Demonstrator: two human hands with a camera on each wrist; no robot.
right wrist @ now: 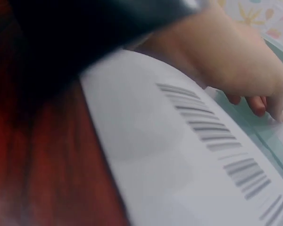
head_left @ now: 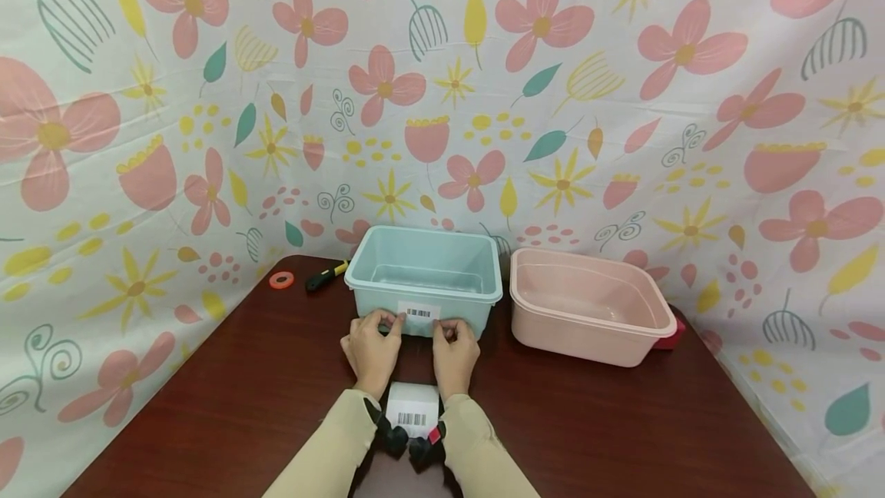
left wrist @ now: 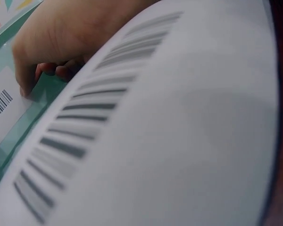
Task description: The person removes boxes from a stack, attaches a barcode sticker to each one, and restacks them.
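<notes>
One blue plastic bin (head_left: 376,304) and one pink plastic bin (head_left: 574,337) stand near the table's (head_left: 588,421) far edge, left hand (head_left: 373,348) and right hand (head_left: 456,353) pinching a barcode label (head_left: 418,312) against the blue front.

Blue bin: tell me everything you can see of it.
The blue bin is pale, rectangular and round-cornered, with a protruding rim; it looks like plastic. It stands upright, open-topped, on the brown table, left of the pink bin and apart from it. No contents show. At its front wall is a white barcode label, its opposite ends held by the left hand and right hand. Its underside is hidden.
</notes>
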